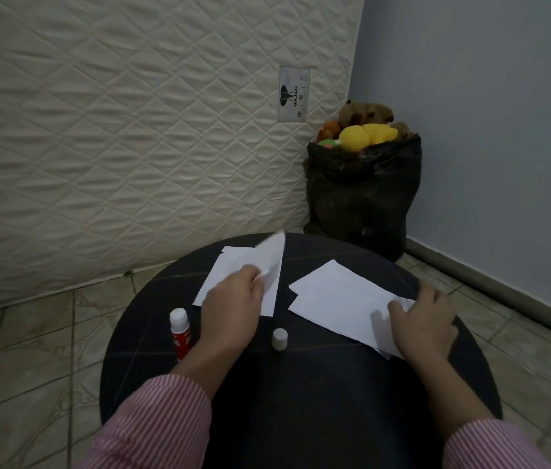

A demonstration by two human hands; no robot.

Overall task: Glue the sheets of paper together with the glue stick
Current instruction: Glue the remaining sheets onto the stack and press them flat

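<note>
A round black table [301, 384] carries two groups of white paper sheets. My left hand [233, 299] pinches one sheet [272, 258] of the left pile [220, 275] and lifts it, its far edge raised and blurred. My right hand [426, 319] rests on the near corner of the right pile [338, 299], fingers curled over the paper edge. A red glue stick [180, 333] with its white tip exposed stands upright left of my left wrist. Its white cap [279, 339] stands between my hands.
A quilted mattress [132, 130] leans upright behind the table. A black bag [362, 194] full of stuffed toys stands in the corner at the back right by the blue wall. Tiled floor surrounds the table.
</note>
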